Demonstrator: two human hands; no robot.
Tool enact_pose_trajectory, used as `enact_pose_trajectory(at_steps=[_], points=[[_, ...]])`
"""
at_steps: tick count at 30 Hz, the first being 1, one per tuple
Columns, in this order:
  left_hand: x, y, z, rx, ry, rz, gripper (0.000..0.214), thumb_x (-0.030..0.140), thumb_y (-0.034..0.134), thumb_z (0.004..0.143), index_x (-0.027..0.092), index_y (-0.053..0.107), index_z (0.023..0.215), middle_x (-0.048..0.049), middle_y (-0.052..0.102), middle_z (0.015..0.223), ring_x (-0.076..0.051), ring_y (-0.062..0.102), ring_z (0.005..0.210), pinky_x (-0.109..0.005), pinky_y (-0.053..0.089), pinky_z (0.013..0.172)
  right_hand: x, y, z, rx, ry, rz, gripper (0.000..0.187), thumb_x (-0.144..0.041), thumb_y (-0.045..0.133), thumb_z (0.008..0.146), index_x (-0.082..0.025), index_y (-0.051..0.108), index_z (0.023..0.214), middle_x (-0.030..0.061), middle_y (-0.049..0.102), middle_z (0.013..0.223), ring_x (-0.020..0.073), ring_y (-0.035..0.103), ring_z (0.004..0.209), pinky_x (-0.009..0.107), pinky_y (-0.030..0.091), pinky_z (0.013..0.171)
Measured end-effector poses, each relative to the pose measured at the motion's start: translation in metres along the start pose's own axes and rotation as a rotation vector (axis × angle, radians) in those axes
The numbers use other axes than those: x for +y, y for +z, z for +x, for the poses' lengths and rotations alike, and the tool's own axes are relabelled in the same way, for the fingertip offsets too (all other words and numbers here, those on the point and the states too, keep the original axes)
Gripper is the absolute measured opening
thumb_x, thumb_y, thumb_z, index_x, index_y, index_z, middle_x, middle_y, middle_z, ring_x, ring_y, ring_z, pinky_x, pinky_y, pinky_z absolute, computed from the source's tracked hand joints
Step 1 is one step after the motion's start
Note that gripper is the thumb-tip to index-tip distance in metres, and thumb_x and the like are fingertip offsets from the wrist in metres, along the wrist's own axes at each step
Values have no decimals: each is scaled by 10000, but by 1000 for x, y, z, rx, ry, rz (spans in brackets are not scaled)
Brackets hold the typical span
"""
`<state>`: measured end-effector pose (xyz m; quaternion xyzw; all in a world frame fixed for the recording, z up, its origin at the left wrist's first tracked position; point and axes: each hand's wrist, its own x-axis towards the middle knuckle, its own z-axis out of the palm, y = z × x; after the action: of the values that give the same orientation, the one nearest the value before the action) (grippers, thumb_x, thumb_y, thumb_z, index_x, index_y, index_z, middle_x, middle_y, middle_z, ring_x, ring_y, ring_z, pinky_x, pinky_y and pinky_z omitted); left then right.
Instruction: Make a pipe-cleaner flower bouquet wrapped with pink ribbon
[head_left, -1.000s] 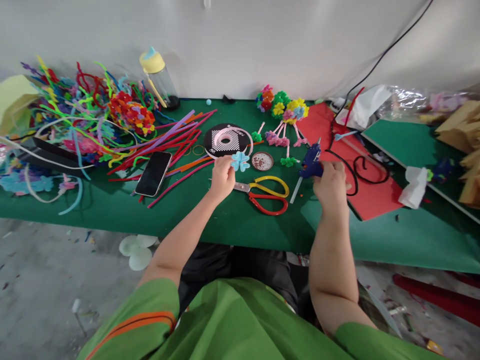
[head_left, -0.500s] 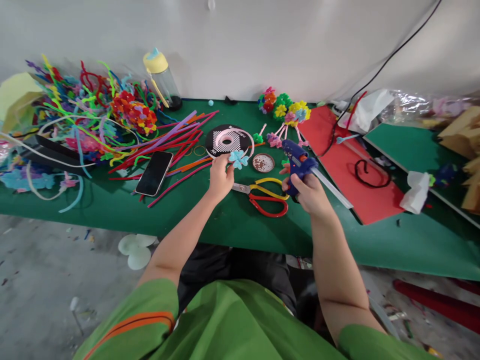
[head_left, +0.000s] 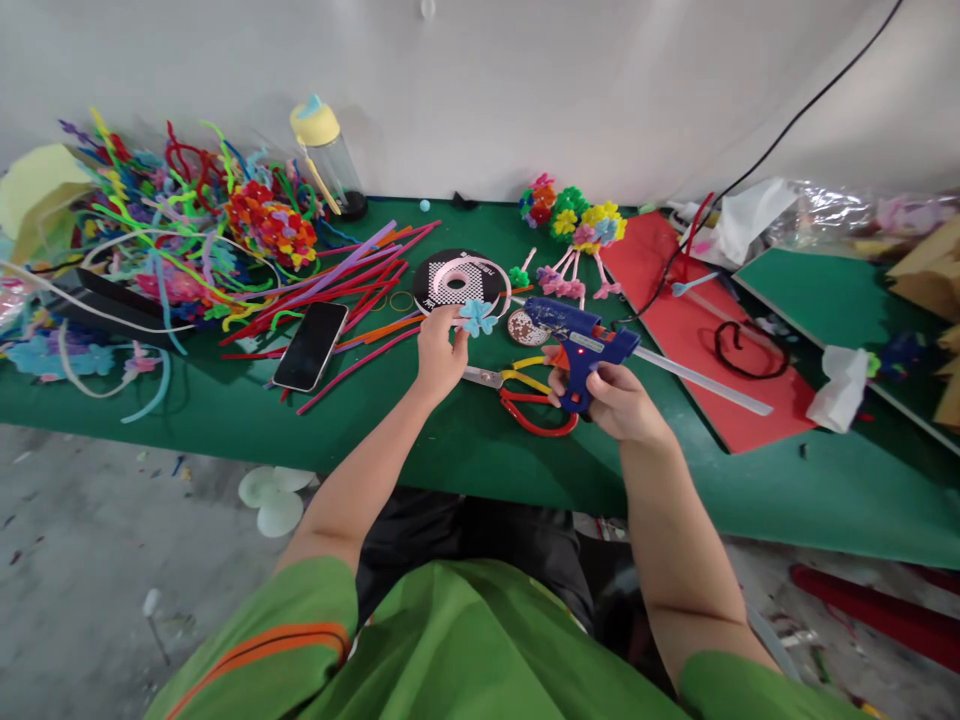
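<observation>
The right hand point(head_left: 619, 400) grips the glue gun point(head_left: 577, 335) by its handle, barrel lying left-right (stick trailing right), nozzle toward the flower point(head_left: 476, 317). The left hand point(head_left: 439, 355) pinches that flower.

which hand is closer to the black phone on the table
Left. The left hand, holding a blue flower, is just right of the phone; the right hand holds the glue gun farther right.
</observation>
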<state>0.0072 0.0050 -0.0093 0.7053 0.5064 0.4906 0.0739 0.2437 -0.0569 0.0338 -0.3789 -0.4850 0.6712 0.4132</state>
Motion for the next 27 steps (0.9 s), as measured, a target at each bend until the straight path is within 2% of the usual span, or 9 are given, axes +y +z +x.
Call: enact_pose_trajectory(at_steps=[6, 10, 15, 19, 23, 27], points=[[4, -2, 2, 25, 30, 31, 136, 280, 434, 889, 194, 537, 909, -57, 648, 838, -168, 618, 794, -292, 487, 700, 3, -3, -2, -8, 44, 5, 440, -520, 704, 651, -226, 639, 972, 77, 664, 908, 170, 593, 647, 365, 523, 601], [5, -1, 2, 53, 55, 44, 198, 346, 416, 905, 194, 543, 898, -58, 646, 827, -163, 614, 778, -291, 481, 695, 5, -5, -3, 31, 66, -36, 474, -526, 753, 581, -225, 649, 931, 89, 686, 934, 211, 640, 713, 378, 541, 638], [4, -1, 2, 44, 59, 56, 229, 371, 405, 907, 193, 549, 904, -60, 649, 830, -166, 613, 785, -297, 479, 699, 5, -4, -3, 72, 66, -45, 476, -539, 773, 540, -220, 662, 876, 77, 710, 840, 238, 669, 737, 367, 548, 616], [5, -1, 2, 54, 88, 52, 227, 364, 399, 906, 190, 545, 889, -63, 648, 821, -169, 611, 779, -297, 475, 686, 4, -2, -2, 90, 45, -39, 454, -539, 781, 526, -214, 667, 822, 76, 719, 834, 256, 681, 768, 406, 559, 691], [5, -1, 2, 23, 68, 40, 230, 364, 389, 910, 192, 541, 891, -63, 646, 834, -169, 611, 798, -298, 471, 706, 4, -2, -2, 96, 36, -46, 483, -537, 786, 522, -220, 675, 869, 80, 723, 818, 282, 688, 799, 427, 563, 700], [5, 0, 1, 13, 55, 15, 218, 360, 399, 908, 191, 536, 891, -64, 644, 850, -170, 603, 817, -302, 463, 723, 5, -1, -2, 90, 27, -29, 494, -506, 792, 538, -222, 675, 924, 87, 727, 894, 291, 686, 877, 439, 554, 783]])
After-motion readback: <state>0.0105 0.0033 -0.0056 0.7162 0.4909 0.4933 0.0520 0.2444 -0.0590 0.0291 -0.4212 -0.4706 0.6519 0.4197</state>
